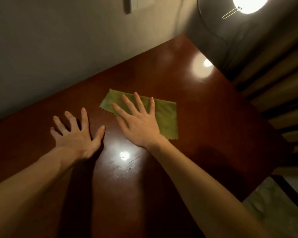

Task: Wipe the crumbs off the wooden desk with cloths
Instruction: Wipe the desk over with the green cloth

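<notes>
Hands first: our right hand (141, 124) lies flat on the green cloth (163, 115) at the centre of the frame, fingers (138, 100) spread and gripping nothing. Our left hand (76, 134) rests palm down on the bare red-brown worktop (205, 117) just left of it, fingers splayed too. A lamp (248, 4) glows at upper right.

Both forearms are bare to the frame edge, no sleeve showing, and the left hand (76, 136) and right hand (139, 124) wear no rings, watch or gloves.
</notes>
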